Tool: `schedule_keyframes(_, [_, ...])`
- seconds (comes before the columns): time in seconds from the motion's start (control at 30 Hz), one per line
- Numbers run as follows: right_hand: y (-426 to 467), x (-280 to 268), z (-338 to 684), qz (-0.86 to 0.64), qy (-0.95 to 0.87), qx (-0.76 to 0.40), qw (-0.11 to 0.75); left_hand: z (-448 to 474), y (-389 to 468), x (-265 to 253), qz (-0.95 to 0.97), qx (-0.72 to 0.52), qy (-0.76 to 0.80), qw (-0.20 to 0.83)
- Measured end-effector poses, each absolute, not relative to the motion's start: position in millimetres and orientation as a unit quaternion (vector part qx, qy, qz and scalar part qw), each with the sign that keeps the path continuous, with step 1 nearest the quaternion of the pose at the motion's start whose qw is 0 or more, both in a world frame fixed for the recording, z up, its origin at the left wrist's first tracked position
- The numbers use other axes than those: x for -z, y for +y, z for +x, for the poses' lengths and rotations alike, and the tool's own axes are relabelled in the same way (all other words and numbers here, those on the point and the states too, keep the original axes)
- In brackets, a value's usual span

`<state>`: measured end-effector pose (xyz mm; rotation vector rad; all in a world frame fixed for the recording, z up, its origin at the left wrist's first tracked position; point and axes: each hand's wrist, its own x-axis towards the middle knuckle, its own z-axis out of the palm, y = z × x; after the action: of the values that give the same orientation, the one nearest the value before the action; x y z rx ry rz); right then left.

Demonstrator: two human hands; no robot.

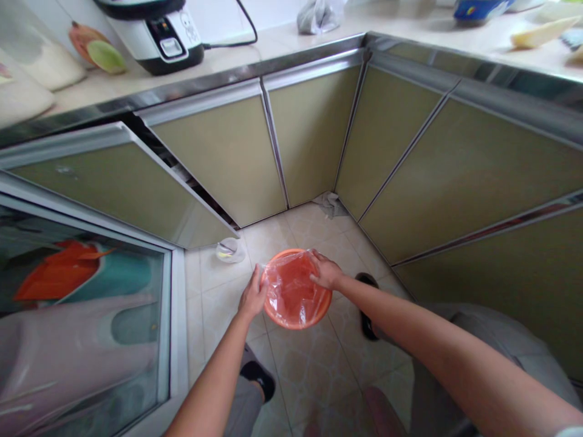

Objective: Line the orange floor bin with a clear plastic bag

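An orange round bin [297, 328] stands between my feet on the tiled floor. A thin transparent plastic bag [294, 282] lies across its mouth and partly sags inside. At the bin's left rim, my left hand [252, 296] is closed on the bag's edge, fingers along the outside. My right hand [325, 272] pinches the bag at the upper right of the rim, thumb toward the inside. Whether either hand also grips the rim itself is hard to see.
Cabinet doors [218, 152] line the corner, and one door [113, 188] at left hangs ajar. A small white plastic container [230, 250] and a grey cloth [330, 205] lie on the floor. A glass door [86, 340] borders the left side. A rice cooker [157, 33] sits on the counter.
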<state>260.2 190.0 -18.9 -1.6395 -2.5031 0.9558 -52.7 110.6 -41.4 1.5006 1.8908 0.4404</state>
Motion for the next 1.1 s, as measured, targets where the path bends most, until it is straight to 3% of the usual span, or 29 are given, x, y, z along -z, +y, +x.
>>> schedule_keyframes(0.67, [232.4, 44.6, 234.4, -0.578, -0.746, -0.330, 0.016, -38.8, 174.5, 90.9, 0.477, -0.231, 0.740, 0.414])
schedule_keyframes(0.9, [240.1, 50.3, 242.3, -0.557, -0.750, -0.354, 0.035, -44.4, 171.4, 93.8, 0.469, -0.247, 0.753, 0.390])
schedule_keyframes(0.97, [241.9, 43.5, 252.0, -0.527, -0.775, -0.344, 0.060, -48.2, 162.5, 78.1, 0.453, -0.261, 0.778, 0.349])
schedule_keyframes(1.1, [242.6, 13.7, 277.7, -0.527, -0.796, -0.280, 0.104, -43.9, 136.9, 37.6, 0.524, -0.271, 0.794, 0.150])
